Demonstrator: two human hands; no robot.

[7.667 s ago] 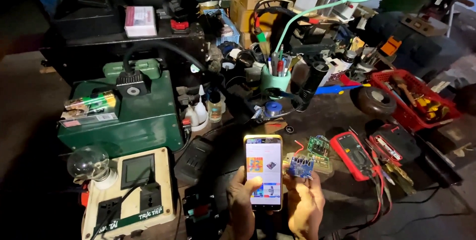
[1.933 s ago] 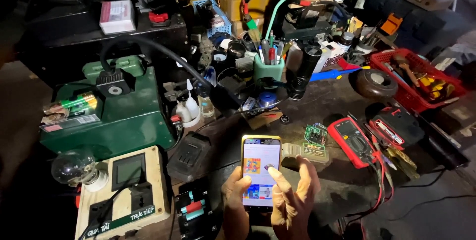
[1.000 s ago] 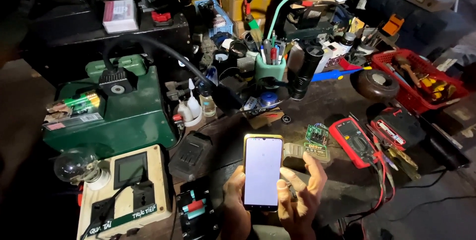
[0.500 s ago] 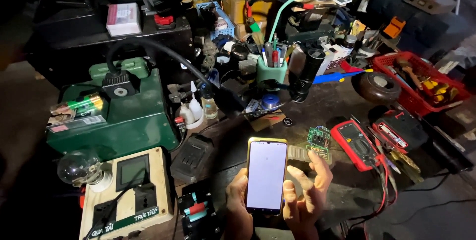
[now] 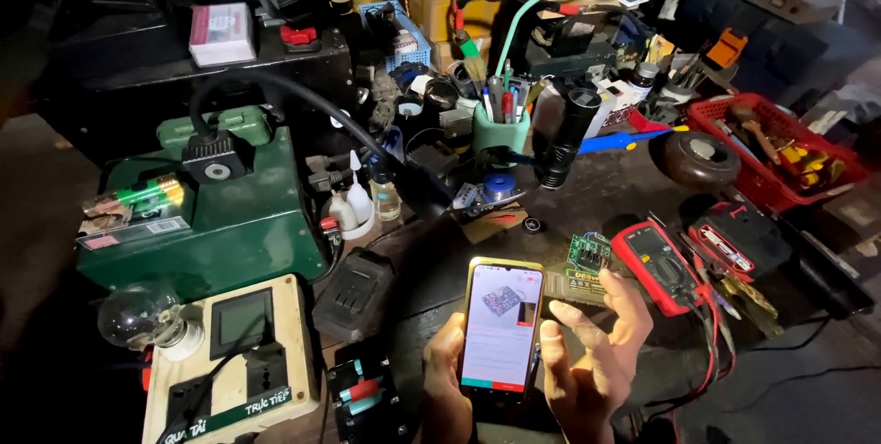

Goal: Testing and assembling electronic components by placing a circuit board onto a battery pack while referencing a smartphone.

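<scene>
The left hand [image 5: 447, 380] was wrapped around the lower edge of a slim gold-framed smartphone with a lit screen [image 5: 501, 327], holding it upright over the dark cluttered workbench [image 5: 606, 189] near the bottom middle of the view. The screen showed a small picture of some part up top, a mostly white page below it and a red-and-teal strip along the bottom. The right hand [image 5: 592, 357] sat just to the right of the phone with fingers spread and loosely curled, holding nothing — from this angle I couldn't tell if the thumb was touching the phone's edge or just next to it.

Just beyond the right hand's fingertips lay a small green circuit board [image 5: 588, 251] on a flat olive-green block, and right beside that a red handheld multimeter with a dark face [image 5: 658, 266] with its red leads trailing down toward the near edge. Further right was a red plastic tray full of tools [image 5: 773, 189]. Behind the phone stood a teal pen cup stuffed with pens and brushes [image 5: 501, 129], next to a black flashlight standing on end [image 5: 564, 137].

Off to the left — a big dark green metal box [image 5: 216, 233] with a clear glass light bulb [image 5: 139, 314] in front of it, touching a cream-coloured socket panel with a small display [image 5: 235, 357]
</scene>
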